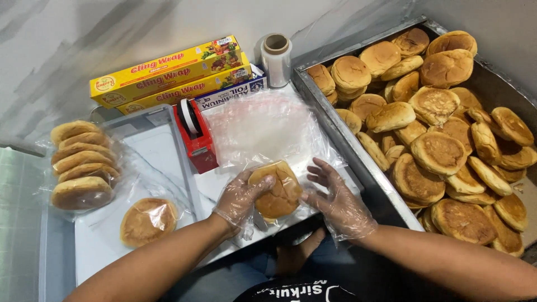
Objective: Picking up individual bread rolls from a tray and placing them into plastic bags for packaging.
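Observation:
A round golden bun in a clear plastic bag (278, 193) rests on the white work surface in front of me. My left hand (241, 198), in a thin clear glove, grips the bun's left side. To the bun's right my right hand (335, 201), also gloved, has its fingers spread, with the fingertips at the bag's edge. A stack of clear plastic bags (263, 128) lies just behind the bun.
A large metal tray (358, 159) on the right holds several loose buns (436, 151). A grey tray (162, 140) on the left holds wrapped buns (147, 221) and a bagged stack (81, 162). Behind stand a red tape dispenser (196, 134), yellow wrap boxes (168, 75) and a film roll (276, 59).

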